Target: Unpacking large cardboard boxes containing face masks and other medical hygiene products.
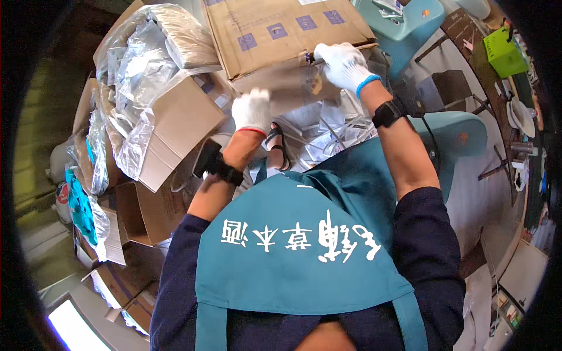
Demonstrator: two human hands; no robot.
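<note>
Nearest the camera is the person's teal apron (281,193), with the forearms reaching past it. The left hand (252,111), in a white glove with a red cuff, points away from the body and is empty as far as can be seen; motion blur hides whether its fingers are curled or loose, or touch anything. The right hand (344,65), in a white glove with a blue cuff, is farther out, fingers bent around a small dark item (309,57) too unclear to identify.

The closed cardboard box (281,23) lies straight ahead of both hands, just beyond them. The right hand is nearer, at the box's near edge toward its right end, apparently touching it; the left lies short of the near left corner. That near edge, judged the relation that counts most, runs crosswise but slants, its right end farther from the body.

The box's printed face is turned up, its row of purple squares following the same slant. The visible part is longest crosswise; the far side is cut off, so the true long axis cannot be told.

Left of the box is an open carton (184,126) with clear plastic wrap (146,64); beyond its right side, a teal chair (404,35).
</note>
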